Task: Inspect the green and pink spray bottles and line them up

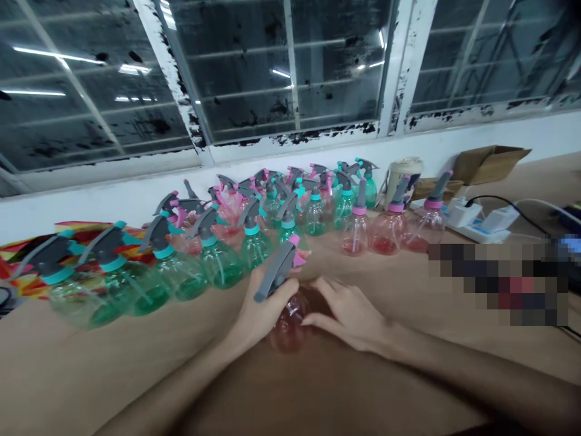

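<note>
On my feed, the pink-tinted spray bottle [287,332] sits at six o'clock, close to upright over the counter [82,375]. My left hand [265,303] wraps its neck, thumb laid across the front and fingers pinching just under the grey trigger head [275,272]; most of those fingertips are hidden. My right hand [354,315] stands at three o'clock of the bottle, thumb and fingers spread in a loose C, the thumb at the clear wall; how hard it presses I cannot tell.

For good handling here, I would let the left hand bear the load at the neck and give the thin-looking body only light support from the right, so it does not dent or slip. I would also leave the pink trigger [298,260] unsqueezed, since the nozzle points toward one o'clock.

Beyond, the row of teal-collared spray bottles [222,266] runs from nine to nearly twelve, close enough to my left knuckles that a wide swing could topple one. Three pink-collared spray bottles [388,235] stand at two o'clock, the white power strip [481,232] past them; liquid is best held well away from it.
</note>
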Action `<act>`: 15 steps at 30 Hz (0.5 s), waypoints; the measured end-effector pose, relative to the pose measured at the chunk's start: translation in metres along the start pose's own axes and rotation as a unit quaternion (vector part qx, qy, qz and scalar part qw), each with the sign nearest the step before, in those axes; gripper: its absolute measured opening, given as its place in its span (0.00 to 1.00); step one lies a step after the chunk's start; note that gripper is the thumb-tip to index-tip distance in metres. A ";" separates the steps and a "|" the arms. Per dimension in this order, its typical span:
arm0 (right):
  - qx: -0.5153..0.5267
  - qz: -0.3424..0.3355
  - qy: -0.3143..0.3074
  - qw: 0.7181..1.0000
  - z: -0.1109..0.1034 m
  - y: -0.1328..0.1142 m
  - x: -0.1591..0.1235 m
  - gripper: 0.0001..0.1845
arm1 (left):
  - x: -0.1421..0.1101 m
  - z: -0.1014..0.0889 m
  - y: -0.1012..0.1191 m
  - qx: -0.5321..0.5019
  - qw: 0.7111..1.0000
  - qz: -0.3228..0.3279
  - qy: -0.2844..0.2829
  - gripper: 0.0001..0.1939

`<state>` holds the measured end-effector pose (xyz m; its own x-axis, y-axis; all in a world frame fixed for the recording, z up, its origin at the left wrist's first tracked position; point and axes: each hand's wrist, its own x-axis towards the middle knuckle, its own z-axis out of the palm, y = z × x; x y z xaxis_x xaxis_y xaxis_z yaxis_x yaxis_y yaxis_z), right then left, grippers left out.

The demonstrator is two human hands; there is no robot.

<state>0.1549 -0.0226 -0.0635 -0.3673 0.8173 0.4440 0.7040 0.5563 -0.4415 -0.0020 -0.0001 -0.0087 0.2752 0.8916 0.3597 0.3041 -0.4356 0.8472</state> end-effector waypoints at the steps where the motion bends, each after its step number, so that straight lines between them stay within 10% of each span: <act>1: 0.007 -0.010 -0.010 1.000 -0.001 0.014 0.000 0.31 | 0.001 -0.003 0.000 0.001 1.000 -0.004 -0.007 0.20; 8: -0.020 0.054 -0.020 0.998 0.004 0.116 -0.003 0.21 | 0.002 -0.012 -0.002 -0.002 0.999 -0.013 -0.047 0.22; 15: -0.055 0.032 -0.028 0.998 0.008 0.126 -0.005 0.26 | 0.002 -0.013 0.000 0.031 0.998 0.017 -0.052 0.20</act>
<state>0.2408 0.0440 -0.1274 -0.3511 0.8596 0.3712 0.7886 0.4852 -0.3777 -0.0134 0.0031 -0.0025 0.3782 0.8597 0.3432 0.3485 -0.4757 0.8076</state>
